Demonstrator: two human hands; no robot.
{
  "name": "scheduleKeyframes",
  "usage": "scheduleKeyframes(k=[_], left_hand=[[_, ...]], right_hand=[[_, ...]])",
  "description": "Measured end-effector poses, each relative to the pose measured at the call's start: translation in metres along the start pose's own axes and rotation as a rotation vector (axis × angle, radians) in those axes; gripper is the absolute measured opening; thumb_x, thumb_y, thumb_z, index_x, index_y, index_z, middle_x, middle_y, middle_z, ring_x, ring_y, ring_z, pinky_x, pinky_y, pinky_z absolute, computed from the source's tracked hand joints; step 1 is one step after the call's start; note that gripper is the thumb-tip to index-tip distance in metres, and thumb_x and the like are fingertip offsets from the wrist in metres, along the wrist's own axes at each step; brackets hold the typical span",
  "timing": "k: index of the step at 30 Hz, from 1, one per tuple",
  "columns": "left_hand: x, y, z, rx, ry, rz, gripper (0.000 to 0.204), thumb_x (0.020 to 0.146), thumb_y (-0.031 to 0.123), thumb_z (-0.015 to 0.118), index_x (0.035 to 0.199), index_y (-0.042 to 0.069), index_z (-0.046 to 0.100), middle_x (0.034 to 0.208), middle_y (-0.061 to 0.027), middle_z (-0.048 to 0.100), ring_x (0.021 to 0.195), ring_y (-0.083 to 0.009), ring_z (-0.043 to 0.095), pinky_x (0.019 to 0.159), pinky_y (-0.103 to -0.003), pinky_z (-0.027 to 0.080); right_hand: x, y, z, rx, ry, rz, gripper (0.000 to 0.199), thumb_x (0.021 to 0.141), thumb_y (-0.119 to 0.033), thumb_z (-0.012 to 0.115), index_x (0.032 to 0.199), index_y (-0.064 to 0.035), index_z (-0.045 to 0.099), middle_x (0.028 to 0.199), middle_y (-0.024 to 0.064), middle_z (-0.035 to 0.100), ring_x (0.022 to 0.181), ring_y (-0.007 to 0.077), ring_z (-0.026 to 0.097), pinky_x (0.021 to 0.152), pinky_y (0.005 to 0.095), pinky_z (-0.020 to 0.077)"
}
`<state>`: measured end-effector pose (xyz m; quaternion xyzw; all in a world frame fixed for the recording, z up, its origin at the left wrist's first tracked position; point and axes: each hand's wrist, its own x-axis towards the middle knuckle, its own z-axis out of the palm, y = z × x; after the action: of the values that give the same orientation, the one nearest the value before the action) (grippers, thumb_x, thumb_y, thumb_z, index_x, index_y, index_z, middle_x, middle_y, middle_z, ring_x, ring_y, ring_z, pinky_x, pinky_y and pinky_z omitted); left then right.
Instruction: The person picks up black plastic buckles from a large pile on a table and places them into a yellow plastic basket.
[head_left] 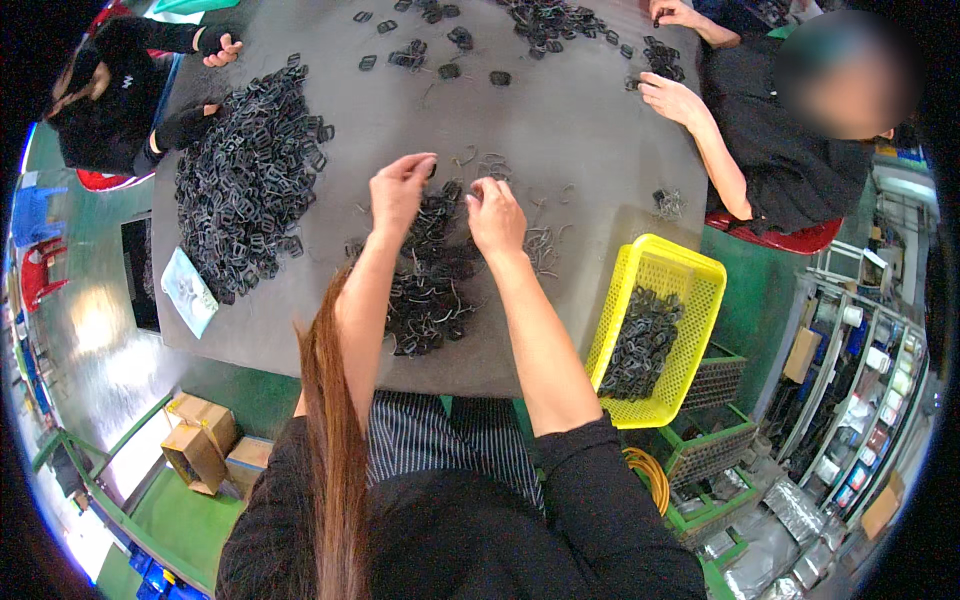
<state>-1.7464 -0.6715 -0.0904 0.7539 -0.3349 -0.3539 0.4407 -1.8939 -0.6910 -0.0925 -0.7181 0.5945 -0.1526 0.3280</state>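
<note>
Both of my hands are raised over the grey table, a short gap between them. My left hand [398, 196] pinches a small black plastic buckle [431, 170] at its fingertips. The fingers of my right hand [496, 216] are drawn together, and whatever is in them is too small to make out. Between my forearms lies a heap of black buckles [428, 305], some with thin pale strips among them. Thin curled scraps [543, 250] are scattered just right of my right hand.
A large pile of black buckles [250, 180] covers the table's left side, near a pale blue packet [189, 292]. At the right edge stands a yellow perforated basket [706, 320] holding buckles [640, 345]. Co-workers' hands [672, 98] work at both far sides.
</note>
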Motion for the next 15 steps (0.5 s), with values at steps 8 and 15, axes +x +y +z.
scheduleKeyframes(k=[8,15], left_hand=[[0.008,-0.037,-0.078,-0.562,-0.225,-0.296,0.023,0.089,0.028,0.056,0.079,0.007,0.059,0.067,0.0021,0.057,0.063,-0.0087,0.055,0.055,-0.02,0.043],[-0.008,-0.038,-0.05,0.638,-0.102,0.076,0.033,0.072,0.034,0.073,0.085,0.006,0.06,0.07,-0.0085,0.06,0.067,-0.0264,0.059,0.06,-0.037,0.045]], right_hand=[[0.018,-0.007,0.024,-0.198,0.011,-0.054,0.026,0.07,-0.023,0.072,0.089,-0.011,0.058,0.095,0.0089,0.054,0.095,0.0285,0.055,0.072,0.0421,0.0493],[0.001,0.034,-0.011,0.487,0.028,0.189,0.023,0.073,-0.018,0.072,0.087,-0.0017,0.063,0.076,0.0032,0.061,0.071,0.0118,0.056,0.068,0.0261,0.0453]])
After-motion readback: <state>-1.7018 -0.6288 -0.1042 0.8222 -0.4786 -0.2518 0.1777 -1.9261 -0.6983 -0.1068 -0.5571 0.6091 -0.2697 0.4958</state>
